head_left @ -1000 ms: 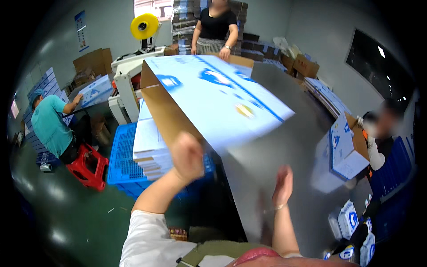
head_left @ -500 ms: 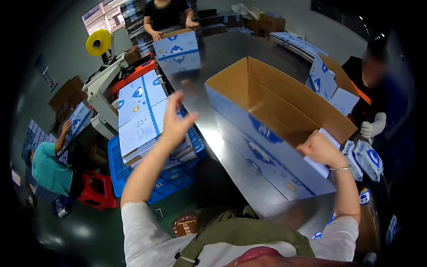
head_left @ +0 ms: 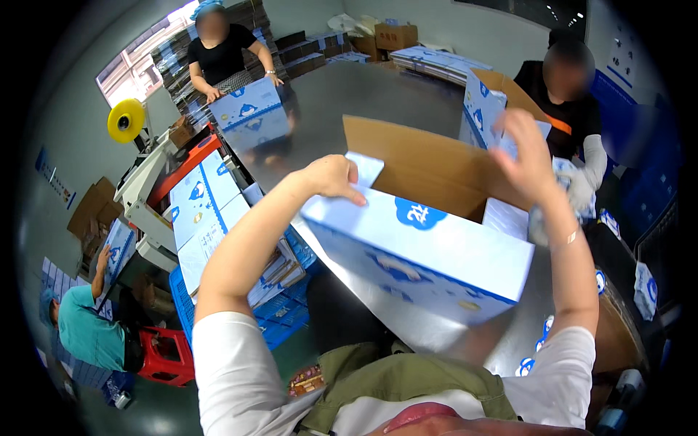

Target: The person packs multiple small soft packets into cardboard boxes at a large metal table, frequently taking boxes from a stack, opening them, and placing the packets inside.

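In front of me a blue-and-white cardboard box (head_left: 407, 251) stands on the metal table, its top not closed. The near flap is folded inward, and the two end flaps are bent in at the sides. The brown inside of the far flap (head_left: 429, 167) stands up. My left hand (head_left: 334, 178) grips the box's left corner, thumb on the near flap and fingers curled by the left end flap. Raised over the right end, my right hand (head_left: 523, 156) is slightly blurred, its fingers apart beside the far flap and holding nothing.
A co-worker at the far left holds another box (head_left: 251, 112). To the right a gloved co-worker handles white packets beside an open box (head_left: 483, 109). Flat cartons (head_left: 207, 196) are stacked in a blue crate (head_left: 287, 312) left of the table (head_left: 327, 94), near a taping machine (head_left: 145, 178).
The box has turned, and its near and end flaps are now folded inward. My left hand has come down onto its corner. My right hand has left the right flap and risen.
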`<state>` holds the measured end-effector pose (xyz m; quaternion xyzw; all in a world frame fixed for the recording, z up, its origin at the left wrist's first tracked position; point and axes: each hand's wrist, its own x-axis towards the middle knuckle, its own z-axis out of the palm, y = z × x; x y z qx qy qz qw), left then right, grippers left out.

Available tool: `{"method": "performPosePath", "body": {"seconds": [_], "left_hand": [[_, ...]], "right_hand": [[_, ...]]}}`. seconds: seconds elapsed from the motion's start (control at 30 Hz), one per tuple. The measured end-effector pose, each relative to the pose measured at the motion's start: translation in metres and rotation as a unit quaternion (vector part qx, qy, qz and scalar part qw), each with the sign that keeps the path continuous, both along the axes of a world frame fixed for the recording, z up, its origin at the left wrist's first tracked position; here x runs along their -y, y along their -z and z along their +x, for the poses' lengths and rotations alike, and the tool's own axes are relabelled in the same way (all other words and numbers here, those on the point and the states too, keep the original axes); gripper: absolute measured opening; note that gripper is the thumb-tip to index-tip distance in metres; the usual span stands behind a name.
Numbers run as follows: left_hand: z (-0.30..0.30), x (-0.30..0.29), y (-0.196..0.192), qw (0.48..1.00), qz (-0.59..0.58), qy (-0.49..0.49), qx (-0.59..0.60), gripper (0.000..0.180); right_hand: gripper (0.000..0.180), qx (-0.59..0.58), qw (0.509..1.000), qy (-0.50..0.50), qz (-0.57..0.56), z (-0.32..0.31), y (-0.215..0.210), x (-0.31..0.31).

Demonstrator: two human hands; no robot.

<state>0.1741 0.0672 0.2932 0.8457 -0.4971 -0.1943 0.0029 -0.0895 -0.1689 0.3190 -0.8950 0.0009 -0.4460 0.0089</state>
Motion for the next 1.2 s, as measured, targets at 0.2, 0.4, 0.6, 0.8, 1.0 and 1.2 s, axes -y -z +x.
{"method": "performPosePath", "body": {"seconds": [0.2, 0.4, 0.6, 0.8, 1.0, 1.2], "left_hand": [[0.013, -0.029, 0.091, 0.871, -0.438, -0.135, 0.175, 0.07], [-0.046, -0.057, 0.275, 0.506, -0.709, -0.366, -0.327, 0.051], [-0.166, 0.002, 0.229, 0.695, -0.449, -0.075, -0.557, 0.055], [-0.116, -0.005, 0.028, 0.918, -0.356, 0.113, -0.136, 0.034], [-0.135, -0.018, 0.046, 0.971, -0.139, 0.193, -0.004, 0.027], [-0.045, -0.005, 0.027, 0.903, -0.343, 0.112, 0.232, 0.036]], "right_hand": [[0.072, -0.373, 0.918, -0.079, 0.11, -0.037, 0.056, -0.056], [0.087, -0.286, 0.947, -0.037, 0.144, -0.125, 0.085, -0.05], [0.084, -0.03, 0.964, 0.011, 0.264, -0.158, 0.16, -0.036], [0.03, -0.305, 0.856, -0.101, 0.404, -0.076, 0.261, -0.074], [0.066, -0.094, 0.99, -0.066, 0.085, -0.028, 0.075, -0.116], [0.03, -0.434, 0.9, -0.022, 0.045, -0.006, 0.089, -0.061]]}}
